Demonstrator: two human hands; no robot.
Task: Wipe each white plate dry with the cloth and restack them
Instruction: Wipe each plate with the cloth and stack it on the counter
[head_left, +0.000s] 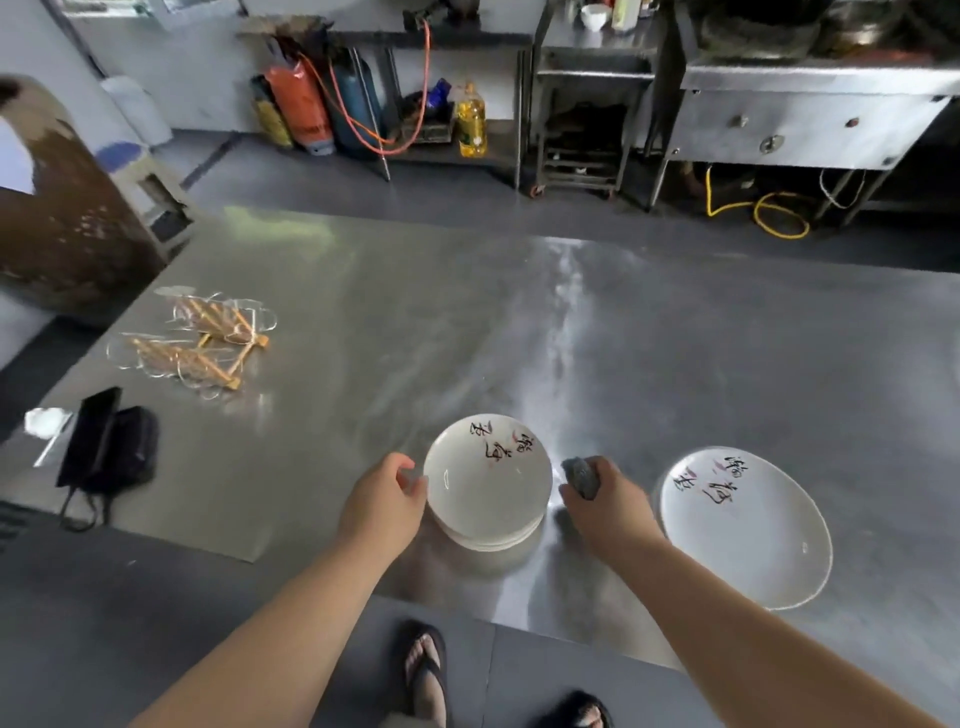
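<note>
Gripping the left rim of the stack (488, 486) with the left hand (382, 501), near the tabletop's (467, 332) front edge. Clutching the cloth (583, 475) in the right hand (605, 501), just beside the stack, with a lone plate (748, 535) farther right.

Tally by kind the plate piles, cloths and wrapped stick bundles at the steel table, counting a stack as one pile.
Plate piles: 2, the stack and the single plate
Cloths: 1, the grey cloth, gripped by the right hand
Wrapped stick bundles: 2, the upper bundle and the lower bundle
Total: 5
</note>
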